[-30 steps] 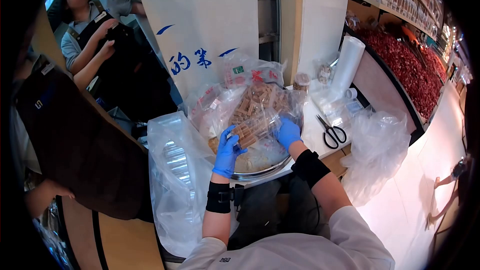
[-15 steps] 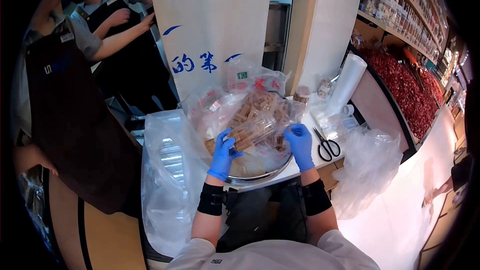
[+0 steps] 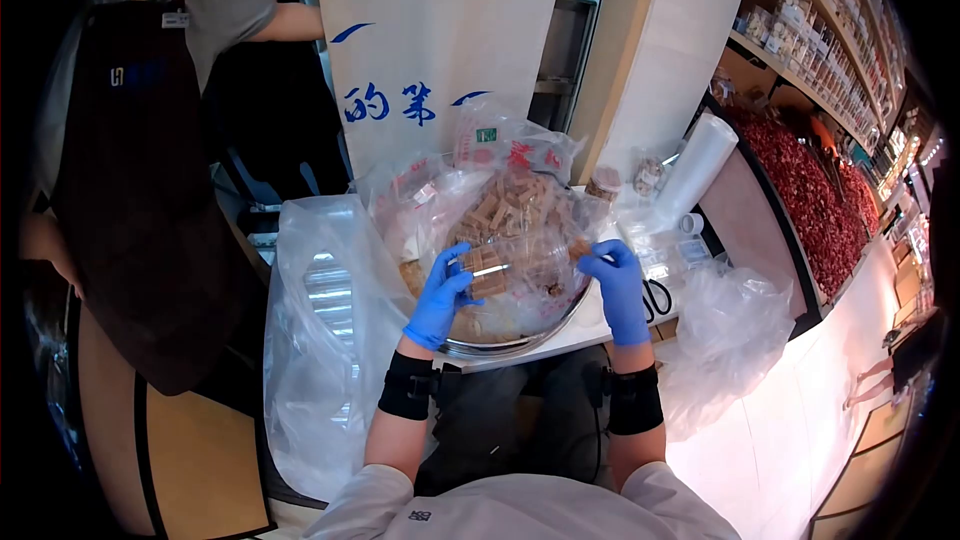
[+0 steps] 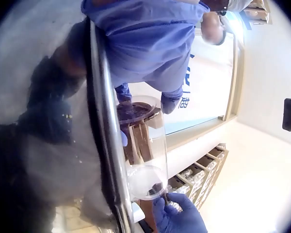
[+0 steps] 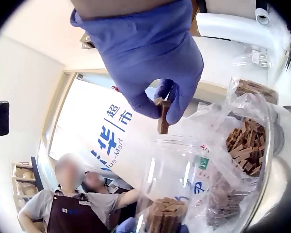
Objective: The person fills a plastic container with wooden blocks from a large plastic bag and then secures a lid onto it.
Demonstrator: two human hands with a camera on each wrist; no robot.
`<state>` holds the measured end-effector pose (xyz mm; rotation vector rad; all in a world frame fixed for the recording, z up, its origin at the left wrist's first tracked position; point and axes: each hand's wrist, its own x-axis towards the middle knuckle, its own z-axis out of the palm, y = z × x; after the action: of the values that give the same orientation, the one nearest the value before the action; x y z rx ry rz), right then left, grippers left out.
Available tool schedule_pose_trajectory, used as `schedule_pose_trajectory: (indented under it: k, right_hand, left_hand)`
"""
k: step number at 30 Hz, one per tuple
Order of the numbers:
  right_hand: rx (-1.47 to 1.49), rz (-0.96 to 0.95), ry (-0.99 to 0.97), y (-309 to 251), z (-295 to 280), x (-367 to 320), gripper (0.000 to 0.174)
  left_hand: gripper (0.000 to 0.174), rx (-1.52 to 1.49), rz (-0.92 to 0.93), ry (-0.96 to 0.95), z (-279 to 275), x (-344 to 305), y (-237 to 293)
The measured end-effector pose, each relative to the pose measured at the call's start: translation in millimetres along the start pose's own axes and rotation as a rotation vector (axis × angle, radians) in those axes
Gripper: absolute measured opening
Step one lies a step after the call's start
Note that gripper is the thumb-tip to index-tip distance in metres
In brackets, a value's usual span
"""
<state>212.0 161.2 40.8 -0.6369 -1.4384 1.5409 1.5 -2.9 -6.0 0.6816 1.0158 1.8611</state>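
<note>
Both hands wear blue gloves. My left hand (image 3: 444, 295) grips the base of a clear plastic jar (image 3: 520, 262) that lies on its side over a large metal bowl (image 3: 500, 345). Brown snack sticks (image 4: 137, 141) fill the jar's bottom end. My right hand (image 3: 612, 265) pinches one brown stick (image 5: 162, 116) at the jar's open mouth (image 4: 146, 182). A clear bag heaped with more sticks (image 3: 505, 205) sits in the bowl behind the jar.
Scissors (image 3: 655, 298) lie right of the bowl, beside a plastic roll (image 3: 697, 165) and empty jars. Clear bags hang at the left (image 3: 325, 320) and right (image 3: 735, 325). People in dark aprons (image 3: 140, 160) stand at left. Red goods (image 3: 815, 190) fill a bin at right.
My right hand rose from the bowl to the jar's mouth with a stick pinched in it. The jar shifted slightly left. The aproned person at left moved closer.
</note>
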Motion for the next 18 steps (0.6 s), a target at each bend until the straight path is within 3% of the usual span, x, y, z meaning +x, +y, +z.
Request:
schedule_pose_trajectory:
  k: [1, 3, 5, 7, 8, 12, 15, 17, 18]
  right_hand:
    - [-0.003, -0.001, -0.002, -0.7, -1.6, -0.4, 0.017]
    - [-0.007, 0.127, -0.273, -1.7, -3.5, -4.3, 0.017]
    - [-0.050, 0.148, -0.365, -7.4, -7.8, -7.7, 0.015]
    - [-0.325, 0.328, -0.577, -27.7, -7.2, -13.0, 0.015]
    - [-0.361, 0.325, -0.615, -28.7, -7.2, -14.0, 0.014]
    - [-0.463, 0.374, -0.632, -37.0, -10.7, -18.7, 0.013]
    - [-0.435, 0.302, -0.588, -31.9, -8.4, -26.6, 0.013]
    - [-0.213, 0.220, -0.280, -21.4, 2.8, -33.2, 0.018]
    - [-0.213, 0.221, -0.282, -11.1, 4.9, -33.9, 0.018]
  left_hand:
    - [0.045, -0.003, 0.002, 0.000, -2.4, 0.9, -1.5]
    - [0.047, 0.071, 0.014, -0.072, -8.8, 0.6, -4.1]
    - [0.048, 0.080, -0.003, -0.126, -9.2, -3.8, -3.0]
    - [0.049, 0.091, -0.023, -0.187, -8.0, -4.7, -0.9]
    - [0.048, 0.117, -0.018, -0.195, -7.5, -4.2, -1.1]
    - [0.048, 0.189, -0.030, -0.233, -6.3, -5.6, 1.0]
    - [0.047, 0.146, -0.037, -0.224, -8.7, -4.2, -0.6]
    - [0.047, 0.134, -0.020, -0.193, -5.8, -5.3, -0.8]
    - [0.047, 0.127, -0.004, -0.167, -4.4, -5.4, -0.2]
